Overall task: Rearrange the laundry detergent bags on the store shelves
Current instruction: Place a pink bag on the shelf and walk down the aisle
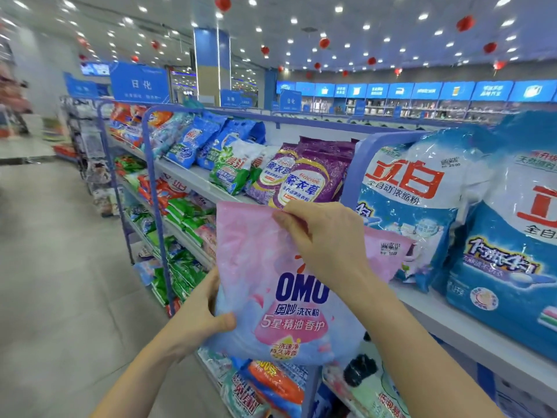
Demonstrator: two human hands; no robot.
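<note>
Since the pink OMO bag (262, 254) looks floppy, I am holding it upright before the shelf (470, 330) with 2 hands, my left hand (199, 315) curling round its 8 o'clock edge and my right hand (325, 239) pinching its 12 o'clock rim, just below the purple bags (307, 179).

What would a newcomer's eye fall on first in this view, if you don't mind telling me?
The pink OMO bag dominates the centre foreground, with the left hand gripping its lower left edge and the right hand pinching its top edge. To the right, large blue-and-white bags with red lettering stand on the top shelf. Just behind the pink bag, purple bags lean on the same shelf level.
</note>
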